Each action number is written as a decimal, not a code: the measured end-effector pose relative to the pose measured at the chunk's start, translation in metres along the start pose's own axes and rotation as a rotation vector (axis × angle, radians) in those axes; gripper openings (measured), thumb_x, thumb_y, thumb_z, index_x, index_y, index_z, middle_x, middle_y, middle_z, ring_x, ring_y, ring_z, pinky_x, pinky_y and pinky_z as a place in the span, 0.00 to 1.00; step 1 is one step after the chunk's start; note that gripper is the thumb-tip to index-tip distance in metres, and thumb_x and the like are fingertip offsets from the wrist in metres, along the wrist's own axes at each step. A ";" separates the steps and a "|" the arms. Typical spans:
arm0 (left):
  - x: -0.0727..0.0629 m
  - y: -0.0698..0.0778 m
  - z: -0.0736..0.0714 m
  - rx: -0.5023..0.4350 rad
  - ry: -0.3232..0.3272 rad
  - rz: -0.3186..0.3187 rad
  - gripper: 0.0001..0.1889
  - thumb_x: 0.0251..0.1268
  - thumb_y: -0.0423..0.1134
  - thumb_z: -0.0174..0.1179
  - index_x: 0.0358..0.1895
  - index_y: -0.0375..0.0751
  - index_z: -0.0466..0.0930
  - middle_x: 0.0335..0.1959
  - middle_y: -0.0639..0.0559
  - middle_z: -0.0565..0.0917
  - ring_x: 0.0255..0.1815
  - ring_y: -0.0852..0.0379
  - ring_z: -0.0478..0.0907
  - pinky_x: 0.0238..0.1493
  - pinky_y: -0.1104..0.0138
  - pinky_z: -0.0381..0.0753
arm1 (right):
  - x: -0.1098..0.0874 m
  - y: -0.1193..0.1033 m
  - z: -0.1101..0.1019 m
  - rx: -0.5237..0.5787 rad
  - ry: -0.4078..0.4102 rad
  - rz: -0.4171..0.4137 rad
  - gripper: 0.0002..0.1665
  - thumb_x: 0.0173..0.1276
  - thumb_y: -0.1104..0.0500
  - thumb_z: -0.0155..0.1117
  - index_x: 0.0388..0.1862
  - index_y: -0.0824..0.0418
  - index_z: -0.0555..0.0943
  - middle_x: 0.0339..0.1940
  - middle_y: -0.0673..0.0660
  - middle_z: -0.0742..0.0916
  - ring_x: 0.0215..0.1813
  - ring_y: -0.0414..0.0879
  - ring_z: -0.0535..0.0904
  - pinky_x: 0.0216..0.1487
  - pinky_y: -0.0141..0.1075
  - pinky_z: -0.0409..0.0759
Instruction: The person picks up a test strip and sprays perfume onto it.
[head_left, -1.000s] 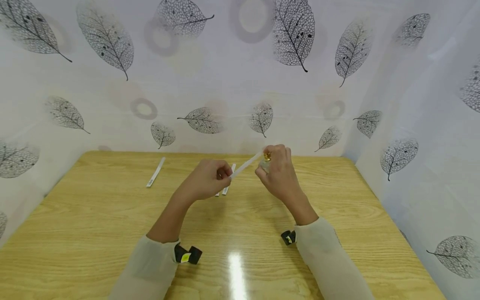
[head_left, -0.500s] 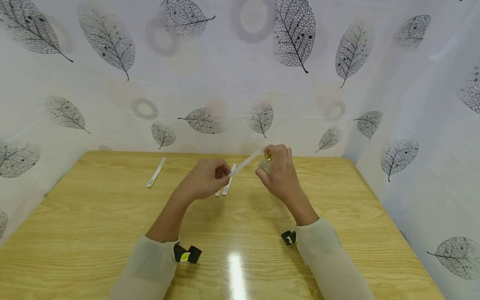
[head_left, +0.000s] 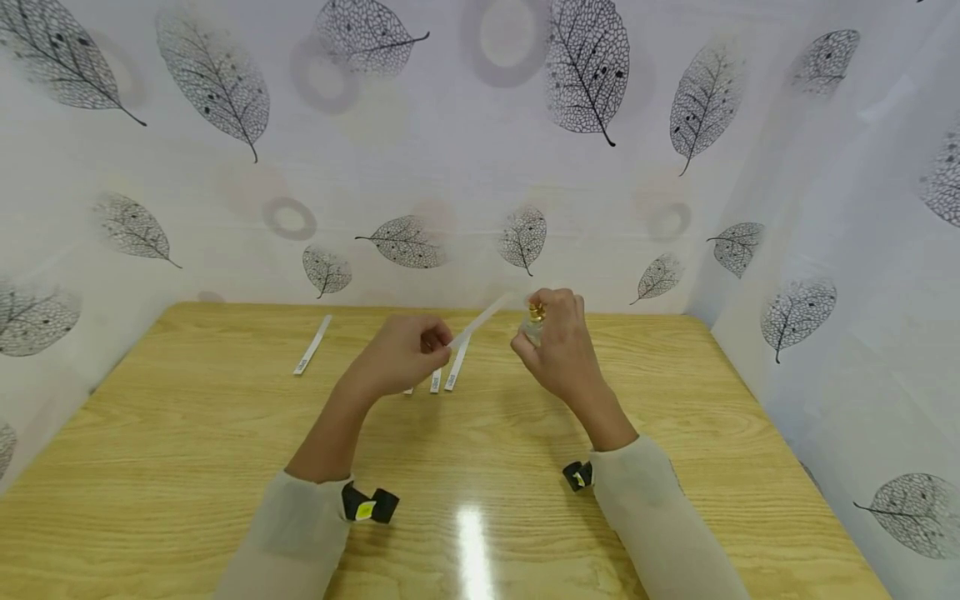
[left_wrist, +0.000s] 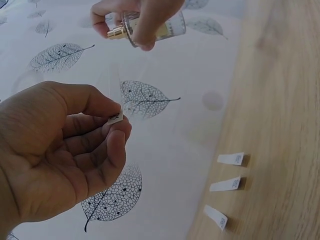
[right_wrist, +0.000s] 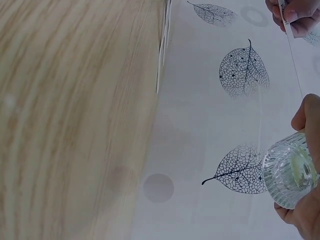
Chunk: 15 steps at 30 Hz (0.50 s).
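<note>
My left hand [head_left: 397, 357] pinches one end of a thin white paper strip [head_left: 477, 322] between thumb and forefinger, its far end slanting up toward the right. To the right, my right hand [head_left: 561, 346] grips a clear glass perfume bottle [head_left: 532, 328] with a gold spray neck. A finger lies on top of the sprayer. Between the strip's tip and the sprayer there is a small gap. In the right wrist view the ribbed glass base of the bottle [right_wrist: 285, 172] faces the camera. Most of the bottle's body is hidden by my right hand in the head view.
Three white strips, including one [head_left: 458, 365], lie side by side on the wooden table [head_left: 420, 467], partly behind my left hand. Another strip [head_left: 312, 345] lies apart at the left. A leaf-patterned white curtain [head_left: 450, 167] borders the table's back and sides.
My left hand has drawn slightly left with the paper strip, so its tip is farther from the sprayer. More of the strips on the table shows. My right hand stays nearly still.
</note>
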<state>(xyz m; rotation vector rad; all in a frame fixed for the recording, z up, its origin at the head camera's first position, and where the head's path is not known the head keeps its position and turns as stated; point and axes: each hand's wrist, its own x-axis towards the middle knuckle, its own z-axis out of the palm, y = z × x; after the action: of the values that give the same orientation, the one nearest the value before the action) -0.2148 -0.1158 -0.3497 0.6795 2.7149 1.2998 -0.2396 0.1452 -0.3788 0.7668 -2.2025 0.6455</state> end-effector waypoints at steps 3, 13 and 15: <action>-0.001 -0.003 -0.002 0.010 0.010 -0.016 0.08 0.71 0.36 0.60 0.46 0.37 0.83 0.37 0.50 0.84 0.39 0.53 0.80 0.42 0.59 0.82 | 0.000 0.000 0.000 -0.002 0.004 -0.003 0.27 0.62 0.67 0.65 0.57 0.64 0.64 0.47 0.65 0.73 0.42 0.59 0.67 0.37 0.44 0.71; -0.006 -0.013 -0.018 0.023 0.066 -0.023 0.09 0.73 0.37 0.61 0.48 0.37 0.83 0.39 0.48 0.85 0.41 0.51 0.81 0.44 0.57 0.82 | 0.001 0.001 0.000 -0.007 0.013 -0.019 0.28 0.62 0.67 0.66 0.57 0.63 0.64 0.47 0.65 0.74 0.42 0.59 0.68 0.38 0.45 0.70; -0.007 -0.016 -0.022 0.031 0.078 -0.034 0.09 0.73 0.38 0.60 0.49 0.36 0.83 0.40 0.48 0.85 0.42 0.51 0.81 0.45 0.57 0.82 | 0.001 0.001 0.000 -0.008 0.007 -0.016 0.28 0.63 0.67 0.67 0.57 0.63 0.64 0.47 0.65 0.74 0.42 0.59 0.68 0.37 0.45 0.70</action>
<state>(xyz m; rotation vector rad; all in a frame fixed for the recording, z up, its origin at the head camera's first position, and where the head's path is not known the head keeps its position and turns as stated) -0.2192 -0.1437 -0.3485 0.5940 2.8006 1.3070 -0.2404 0.1457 -0.3781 0.7759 -2.1892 0.6300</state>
